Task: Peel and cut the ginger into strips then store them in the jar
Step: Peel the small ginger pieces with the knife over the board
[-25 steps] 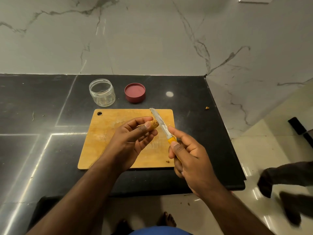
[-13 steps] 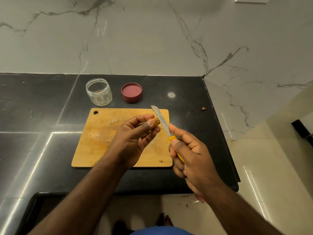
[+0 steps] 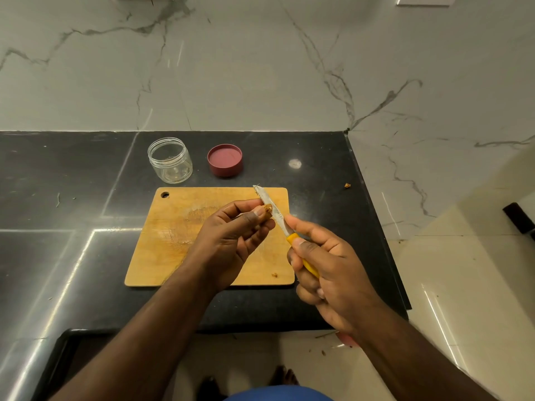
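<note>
The small knobbly tan piece of ginger (image 3: 267, 211) is up in the air above the board, pinched in the left hand (image 3: 231, 241) between thumb and fingers, with only its tip poking out. That tip looks rough and partly scraped, so I'd say peeling is under way but far from finished; most of the piece is hidden in the grip, and how much skin is off I cannot tell.

The right hand (image 3: 324, 267) has its grip wrapped round the yellow handle of a small serrated steel knife (image 3: 272, 211), forefinger laid along the top, and the blade edge sits right against the ginger's exposed end.

Below them lies the rectangular wooden cutting board (image 3: 173, 241) on the black stone bench (image 3: 72, 198). It carries a scrap or two of peel near its front right corner, but no strips that I can see. So cutting looks not yet begun.

Behind the board, the clear round plastic jar (image 3: 170, 160) stands upright and open with nothing in it, and its dark red round lid (image 3: 225, 159) lies just beside it, upturned. Storing is all still to come.
</note>
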The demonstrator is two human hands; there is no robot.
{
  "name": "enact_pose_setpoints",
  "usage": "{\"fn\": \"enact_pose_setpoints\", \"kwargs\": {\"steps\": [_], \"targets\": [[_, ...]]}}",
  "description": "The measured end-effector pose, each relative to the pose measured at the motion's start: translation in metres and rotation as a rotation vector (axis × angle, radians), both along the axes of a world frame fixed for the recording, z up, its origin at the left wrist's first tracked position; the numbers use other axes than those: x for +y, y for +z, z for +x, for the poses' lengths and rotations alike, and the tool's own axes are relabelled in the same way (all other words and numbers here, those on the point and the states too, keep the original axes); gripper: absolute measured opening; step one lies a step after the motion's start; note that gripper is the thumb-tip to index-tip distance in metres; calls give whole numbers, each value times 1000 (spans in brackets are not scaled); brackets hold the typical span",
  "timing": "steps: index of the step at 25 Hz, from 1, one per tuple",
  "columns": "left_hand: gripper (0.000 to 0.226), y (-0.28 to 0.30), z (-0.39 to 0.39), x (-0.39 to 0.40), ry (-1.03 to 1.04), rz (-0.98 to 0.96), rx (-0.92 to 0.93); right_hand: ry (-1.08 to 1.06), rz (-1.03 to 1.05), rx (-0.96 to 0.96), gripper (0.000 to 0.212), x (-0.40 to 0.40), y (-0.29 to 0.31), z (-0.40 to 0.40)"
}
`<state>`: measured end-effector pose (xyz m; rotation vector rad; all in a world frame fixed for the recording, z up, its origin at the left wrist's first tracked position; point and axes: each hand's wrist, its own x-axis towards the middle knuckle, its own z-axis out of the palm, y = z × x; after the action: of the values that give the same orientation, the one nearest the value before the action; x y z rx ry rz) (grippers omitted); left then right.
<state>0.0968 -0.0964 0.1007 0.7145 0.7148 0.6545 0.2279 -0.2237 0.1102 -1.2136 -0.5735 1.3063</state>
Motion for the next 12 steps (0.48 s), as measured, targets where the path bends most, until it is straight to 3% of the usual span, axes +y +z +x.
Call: {"fn": "enact_pose_setpoints", "kwargs": {"steps": [5,7,10,12], "targets": [[23,-4,1,2,-31,-22,-23,15,1,-57,35,3,-3,-2],[22,-8,3,4,-14,6,14,15,-18,71,34,3,-8,1],[25,-17,6,4,1,50,70,2,-18,423,35,2,-20,9],[33,-23,7,5,-3,32,86,-49,-15,439,36,2,-29,15]]}}
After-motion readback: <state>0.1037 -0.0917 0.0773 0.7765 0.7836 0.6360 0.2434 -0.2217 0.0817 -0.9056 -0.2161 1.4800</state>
